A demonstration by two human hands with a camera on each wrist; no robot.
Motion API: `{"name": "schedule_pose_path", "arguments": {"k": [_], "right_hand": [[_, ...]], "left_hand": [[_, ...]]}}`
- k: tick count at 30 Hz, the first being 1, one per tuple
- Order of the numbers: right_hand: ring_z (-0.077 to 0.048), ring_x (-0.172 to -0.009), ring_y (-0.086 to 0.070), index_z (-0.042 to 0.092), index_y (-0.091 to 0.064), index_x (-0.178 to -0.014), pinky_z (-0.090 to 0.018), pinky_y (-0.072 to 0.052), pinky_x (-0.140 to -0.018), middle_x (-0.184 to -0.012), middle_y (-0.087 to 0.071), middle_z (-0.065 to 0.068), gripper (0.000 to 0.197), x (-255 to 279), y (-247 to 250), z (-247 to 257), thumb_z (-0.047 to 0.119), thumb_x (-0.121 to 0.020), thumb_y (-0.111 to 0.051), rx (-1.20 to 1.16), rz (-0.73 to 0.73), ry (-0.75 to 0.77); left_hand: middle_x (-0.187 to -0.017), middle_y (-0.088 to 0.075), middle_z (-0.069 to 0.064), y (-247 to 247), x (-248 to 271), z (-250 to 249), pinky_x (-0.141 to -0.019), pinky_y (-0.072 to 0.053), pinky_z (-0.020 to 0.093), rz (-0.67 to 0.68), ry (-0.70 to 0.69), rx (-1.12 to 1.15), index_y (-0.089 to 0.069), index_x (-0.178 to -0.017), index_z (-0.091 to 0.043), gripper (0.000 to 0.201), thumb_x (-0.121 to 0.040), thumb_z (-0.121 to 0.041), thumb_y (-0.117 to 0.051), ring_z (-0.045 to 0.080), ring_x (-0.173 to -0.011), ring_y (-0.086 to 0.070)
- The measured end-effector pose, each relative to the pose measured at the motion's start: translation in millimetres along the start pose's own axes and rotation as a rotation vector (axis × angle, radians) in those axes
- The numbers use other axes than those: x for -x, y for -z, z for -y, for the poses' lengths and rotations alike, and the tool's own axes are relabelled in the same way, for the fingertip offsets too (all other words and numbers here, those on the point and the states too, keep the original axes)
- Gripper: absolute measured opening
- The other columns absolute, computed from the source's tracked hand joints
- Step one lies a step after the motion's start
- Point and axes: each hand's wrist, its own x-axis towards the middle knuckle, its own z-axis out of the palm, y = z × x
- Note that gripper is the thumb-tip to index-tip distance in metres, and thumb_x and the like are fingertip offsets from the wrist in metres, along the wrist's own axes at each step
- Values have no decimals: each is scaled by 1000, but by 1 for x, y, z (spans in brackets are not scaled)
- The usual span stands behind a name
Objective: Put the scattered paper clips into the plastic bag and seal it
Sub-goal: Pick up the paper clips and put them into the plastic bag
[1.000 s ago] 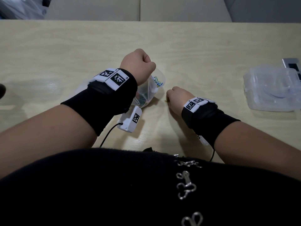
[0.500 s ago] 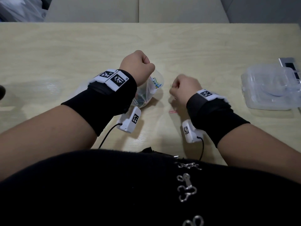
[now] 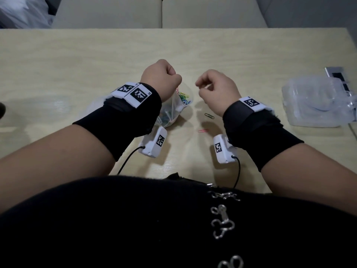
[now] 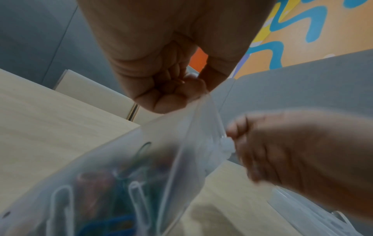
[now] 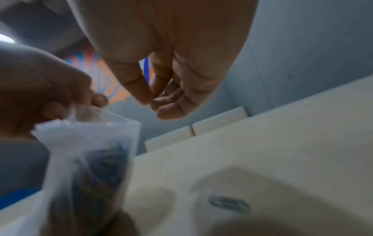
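- Left hand (image 3: 161, 79) is clenched around the top edge of the plastic bag (image 3: 174, 111), holding it up off the tabletop (image 3: 77, 60) so the mouth faces the other hand. The left wrist view shows the rim pinched between thumb and curled fingers (image 4: 171, 95).
- The bag already has a bunch of colored paper clips (image 3: 183, 97) inside, green, yellow and blue ones piled up near the top and more lower down.
- Right hand (image 3: 217, 89) hangs just beside the bag mouth, raised off the tabletop, with its thumb and first fingers drawn together in a pinch. Honestly can't tell whether there's a clip between them, it's too small and blurry in every view.
- Two loose clips lie on the tabletop under the right hand: a dark green paper clip (image 3: 209, 115) and a pink paper clip (image 3: 203, 130) a bit closer to the body.
- Off to the right there's a clear plastic container (image 3: 313, 101) sitting near the tabletop's edge, well apart from the bag.
- Both wrists wear black sleeves with white marker tags.
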Motion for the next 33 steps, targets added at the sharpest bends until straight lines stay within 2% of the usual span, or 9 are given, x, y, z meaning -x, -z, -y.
{"name": "schedule_pose_path", "arguments": {"k": [3,6,8,14,20,22,27,30,33], "right_hand": [[-29,-107,-59,15,-64,-111,-27,-43,-90,-121,-60,-11,27,3,-9,-32,16,-87,-54,318,136,-186],[-36,-114,-52,13,-58,-121,-36,-45,-96,-125,-49,-14,46,22,-22,-53,37,-82,-66,563,330,-189],[-34,-113,-51,12,-57,-122,-36,-46,-94,-123,-48,-13,52,33,-28,-59,39,-80,-70,586,335,-105],[-35,-97,-59,6,-59,-109,-34,-47,-79,-111,-54,-14,24,43,-37,-59,25,-96,-53,630,330,51],[-36,-97,-59,8,-58,-107,-35,-47,-85,-111,-56,-12,19,37,-46,-56,15,-95,-46,685,368,-113],[-39,-99,-60,5,-59,-107,-44,-49,-91,-113,-57,-14,20,37,-48,-52,7,-92,-45,684,373,-199],[-33,-112,-54,2,-50,-118,-39,-44,-90,-122,-49,-16,23,44,-52,-50,7,-97,-42,714,316,-200],[-32,-99,-55,4,-47,-113,-40,-44,-84,-115,-50,-15,20,50,-51,-53,5,-95,-40,699,347,-126],[-29,-81,-50,7,-53,-108,-37,-46,-82,-112,-58,-14,19,47,-45,-51,5,-92,-43,607,369,-211]], "left_hand": [[-66,-56,-1,3,-2,0,-78,-54,44,-18,-3,4,-43,-64,-23,12,-72,-16,-48,28,-71,-58],[-66,-55,-2,8,-6,0,-78,-54,43,-39,-10,-8,-43,-64,-24,13,-73,-17,-48,27,-71,-57],[-65,-55,-3,13,-10,-1,-77,-53,41,-65,-12,-7,-43,-64,-24,13,-73,-17,-48,27,-72,-56],[-66,-53,-4,26,-18,-7,-79,-53,42,-99,-42,36,-43,-64,-25,8,-70,-19,-42,25,-74,-56],[-60,-51,-1,33,-21,-13,-65,-49,35,-99,-58,184,-44,-65,-25,12,-66,-14,-41,19,-51,-48],[-59,-49,0,34,-23,-12,-64,-51,36,-107,-53,218,-44,-65,-24,15,-68,-10,-41,17,-50,-46],[-61,-47,0,34,-25,-5,-63,-56,37,-92,-35,255,-44,-67,-24,18,-70,-7,-42,13,-50,-46],[-59,-46,0,30,-24,-3,-59,-54,34,-61,-44,265,-44,-67,-24,20,-72,-5,-42,11,-47,-45],[-56,-45,-1,23,-20,-1,-57,-51,30,-19,-59,289,-45,-68,-24,21,-72,-4,-43,6,-40,-43]]}}
